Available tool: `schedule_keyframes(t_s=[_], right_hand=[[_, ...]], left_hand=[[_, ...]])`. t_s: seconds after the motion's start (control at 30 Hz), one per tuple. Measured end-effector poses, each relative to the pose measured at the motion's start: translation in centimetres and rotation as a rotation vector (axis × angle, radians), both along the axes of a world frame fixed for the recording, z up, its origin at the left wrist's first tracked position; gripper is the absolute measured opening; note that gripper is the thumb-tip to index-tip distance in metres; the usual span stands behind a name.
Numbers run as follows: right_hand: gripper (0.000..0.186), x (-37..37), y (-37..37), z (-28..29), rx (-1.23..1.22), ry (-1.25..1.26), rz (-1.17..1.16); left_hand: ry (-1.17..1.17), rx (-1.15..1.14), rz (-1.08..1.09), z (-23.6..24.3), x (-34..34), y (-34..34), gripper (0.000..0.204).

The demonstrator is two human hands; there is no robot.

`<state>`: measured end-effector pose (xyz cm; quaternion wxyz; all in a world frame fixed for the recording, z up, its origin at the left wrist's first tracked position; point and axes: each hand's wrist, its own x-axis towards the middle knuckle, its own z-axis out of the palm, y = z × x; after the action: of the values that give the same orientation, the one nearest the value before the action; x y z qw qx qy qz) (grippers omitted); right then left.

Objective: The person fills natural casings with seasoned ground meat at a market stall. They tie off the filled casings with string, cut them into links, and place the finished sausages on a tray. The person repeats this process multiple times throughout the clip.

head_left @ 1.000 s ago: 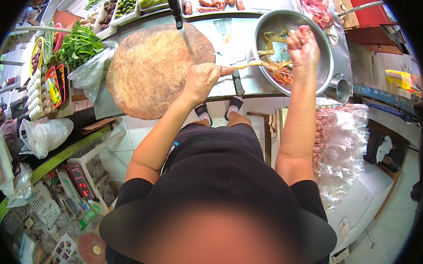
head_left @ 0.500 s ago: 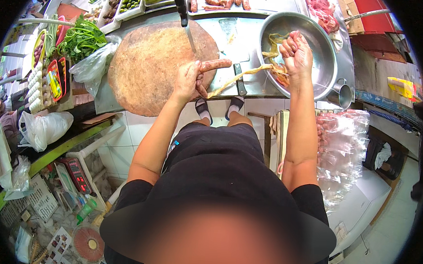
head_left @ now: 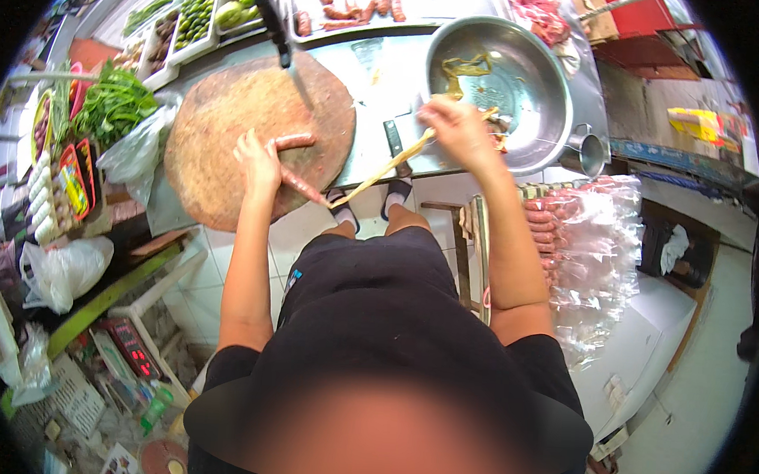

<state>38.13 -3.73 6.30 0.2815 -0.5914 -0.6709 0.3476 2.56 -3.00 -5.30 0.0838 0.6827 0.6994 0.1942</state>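
Observation:
My left hand [head_left: 259, 164] lies over the wooden chopping block, fingers partly stretched, holding two joined sausage links. One sausage link [head_left: 295, 141] points right across the block; the other link [head_left: 303, 184] slants down past its edge. From that lower link a pale yellow sausage casing [head_left: 392, 164] runs up to my right hand [head_left: 460, 134], which is closed on it at the near left rim of the steel basin [head_left: 558, 100]. More casing [head_left: 467, 65] lies inside the basin. What my left palm covers is hidden.
A knife [head_left: 278, 39] stands upright in the round chopping block [head_left: 205, 133]. Another knife [head_left: 395, 145] lies beside the basin. A tray [head_left: 452, 2] of sausages, raw meat [head_left: 539, 14] and vegetable trays line the back. A metal mug [head_left: 586, 152] stands right; bagged sausages [head_left: 581, 247] are below.
My left hand has moved left and lower over the block with the sausages. My right hand has shifted left from above the basin to its rim, drawing the casing along. The whole view has shifted.

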Motion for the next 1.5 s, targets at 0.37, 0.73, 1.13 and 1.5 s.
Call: schedule_keyframes(t_s=[0.37, 0.73, 1.13, 1.5], right_hand=[[0.016, -2.5, 0.6, 1.9, 0.04, 0.061, -0.034], [0.021, -2.4, -0.2, 3.2, 0.358, 0.07, -0.206], [0.014, -6.4, -4.0, -1.7, -0.233, 0.727, -0.239], [0.032, -0.5, -8.3, -19.0, -0.322, -0.062, -0.275]], left_hand=[[-1.778, -0.901, -0.48, 9.1, 10.8, -1.2, 0.025], [-2.34, -0.66, -0.325, 10.5, 14.5, 0.4, 0.034], [-1.961, -0.405, -0.089, 11.1, 15.5, 0.3, 0.025], [-1.191, -0.617, -0.193, 0.2, 14.9, 0.5, 0.021]])
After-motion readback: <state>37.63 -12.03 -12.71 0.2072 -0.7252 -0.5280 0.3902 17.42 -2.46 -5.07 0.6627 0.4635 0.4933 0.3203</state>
